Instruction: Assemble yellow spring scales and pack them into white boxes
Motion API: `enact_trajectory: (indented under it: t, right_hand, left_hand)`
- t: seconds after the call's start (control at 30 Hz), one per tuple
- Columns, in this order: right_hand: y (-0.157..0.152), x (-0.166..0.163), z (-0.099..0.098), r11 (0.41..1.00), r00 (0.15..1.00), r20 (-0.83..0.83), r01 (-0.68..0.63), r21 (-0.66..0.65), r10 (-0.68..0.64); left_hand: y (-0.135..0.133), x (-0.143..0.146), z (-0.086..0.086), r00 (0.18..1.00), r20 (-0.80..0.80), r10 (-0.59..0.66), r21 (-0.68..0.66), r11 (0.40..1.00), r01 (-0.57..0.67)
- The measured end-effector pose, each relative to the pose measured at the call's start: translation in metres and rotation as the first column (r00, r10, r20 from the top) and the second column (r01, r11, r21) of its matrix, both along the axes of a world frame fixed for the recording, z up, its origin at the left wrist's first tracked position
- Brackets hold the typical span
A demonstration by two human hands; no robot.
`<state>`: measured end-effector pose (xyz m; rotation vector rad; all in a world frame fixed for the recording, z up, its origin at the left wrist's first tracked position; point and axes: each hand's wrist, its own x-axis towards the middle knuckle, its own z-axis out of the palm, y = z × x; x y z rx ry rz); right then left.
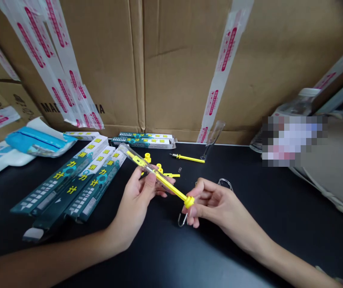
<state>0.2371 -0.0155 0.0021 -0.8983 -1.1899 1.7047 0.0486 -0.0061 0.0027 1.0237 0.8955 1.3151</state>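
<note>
My left hand [138, 196] is closed around a clear plastic tube [135, 158] that has a yellow rod inside it. The yellow rod [171, 188] sticks out of the tube toward the right. My right hand [216, 202] pinches the yellow cap [189, 201] at the rod's end, where a small metal hook [182, 219] hangs down. Both hands hover just above the black table [279, 208]. Loose yellow parts [159, 167] lie on the table behind my left hand.
Several dark green long boxes [78, 180] lie at the left, two more [144, 139] at the back. Another yellow rod [187, 158], a clear tube [213, 138], a small spring [180, 169] and a metal ring [225, 183] lie nearby. Cardboard cartons [174, 60] wall the back. A plastic bottle [297, 108] stands right.
</note>
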Motion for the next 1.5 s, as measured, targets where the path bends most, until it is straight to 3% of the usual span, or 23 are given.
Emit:
enact_trajectory:
  t: [0.53, 0.87, 1.23, 1.5]
  right_hand:
    - [0.001, -0.005, 0.0, 0.998, 0.992, 0.109, 0.061, 0.002, -0.061]
    - [0.001, -0.008, -0.008, 0.999, 0.999, 0.012, -0.042, 0.023, 0.042]
    - [-0.002, -0.009, -0.014, 0.999, 1.0, 0.018, -0.026, 0.034, 0.026]
    - [-0.002, -0.011, -0.008, 0.999, 0.991, 0.125, 0.046, 0.013, -0.047]
  left_hand:
    - [-0.005, 0.001, 0.002, 0.988, -0.124, -0.089, 0.055, 0.994, 0.096]
    - [-0.003, 0.001, -0.002, 0.978, -0.17, -0.12, 0.035, 0.991, 0.128]
    - [-0.002, -0.001, -0.006, 0.968, -0.224, -0.115, 0.053, 0.99, 0.13]
    - [-0.005, -0.001, -0.002, 0.987, -0.141, -0.073, 0.075, 0.994, 0.085]
